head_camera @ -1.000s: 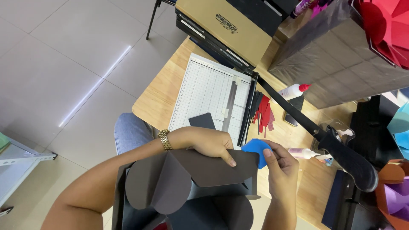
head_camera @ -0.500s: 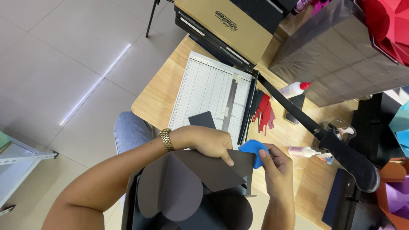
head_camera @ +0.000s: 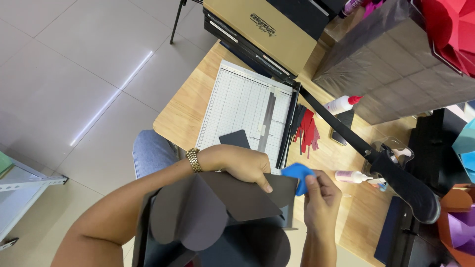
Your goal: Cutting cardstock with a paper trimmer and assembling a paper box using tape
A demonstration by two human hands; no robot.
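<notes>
My left hand [head_camera: 237,164], with a gold watch on its wrist, presses down on a folded sheet of dark brown card [head_camera: 237,200]. Rounded, curved flaps of the same card [head_camera: 190,217] hang below it over my lap. My right hand [head_camera: 321,198] pinches a small blue tool [head_camera: 297,174] against the card's right edge. Both hands work just in front of a white gridded paper cutter [head_camera: 242,106] on the wooden table [head_camera: 185,106].
The cutter's long black arm [head_camera: 376,160] stands raised, reaching right. Red paper strips [head_camera: 308,131], two glue bottles [head_camera: 341,104] and a small dark card piece [head_camera: 235,138] lie on the table. Cardboard boxes [head_camera: 262,27] and coloured paper shapes [head_camera: 455,24] crowd the back and right.
My left hand has flattened the upper card layer, and the rounded flaps now lie lower and further left. My right hand stays at the right edge with the blue tool.
</notes>
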